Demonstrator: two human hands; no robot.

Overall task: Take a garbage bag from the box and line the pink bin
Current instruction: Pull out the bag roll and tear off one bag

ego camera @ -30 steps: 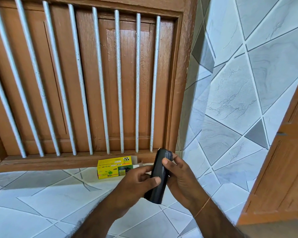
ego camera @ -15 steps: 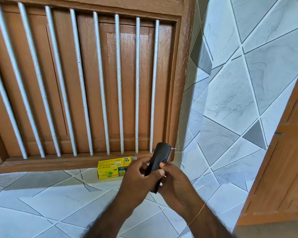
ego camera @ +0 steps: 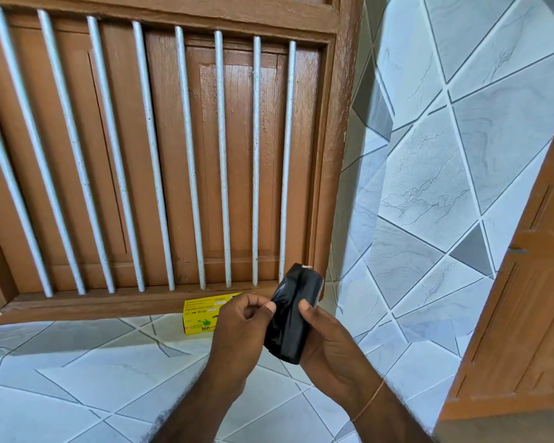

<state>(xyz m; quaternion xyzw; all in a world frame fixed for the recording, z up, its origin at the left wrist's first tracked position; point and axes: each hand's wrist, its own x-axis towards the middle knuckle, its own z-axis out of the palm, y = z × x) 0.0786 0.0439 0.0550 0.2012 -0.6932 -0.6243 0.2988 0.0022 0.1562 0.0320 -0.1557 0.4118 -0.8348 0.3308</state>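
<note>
A black roll of garbage bags (ego camera: 293, 318) is upright and slightly tilted between both hands, above the tiled ledge. My right hand (ego camera: 328, 343) cups it from the right with the thumb on its front. My left hand (ego camera: 242, 334) pinches the roll's left edge with fingertips. The yellow garbage bag box (ego camera: 200, 316) lies on the ledge behind my left hand, against the wooden window frame. No pink bin is in view.
A brown wooden window (ego camera: 160, 155) with white metal bars fills the back. Grey patterned tiles cover the ledge (ego camera: 77, 378) and the wall (ego camera: 445, 155) to the right. A wooden door frame (ego camera: 525, 314) stands at the far right.
The roll has been turned in my hands, and my left fingers have shifted to its left edge. The view has tilted slightly.
</note>
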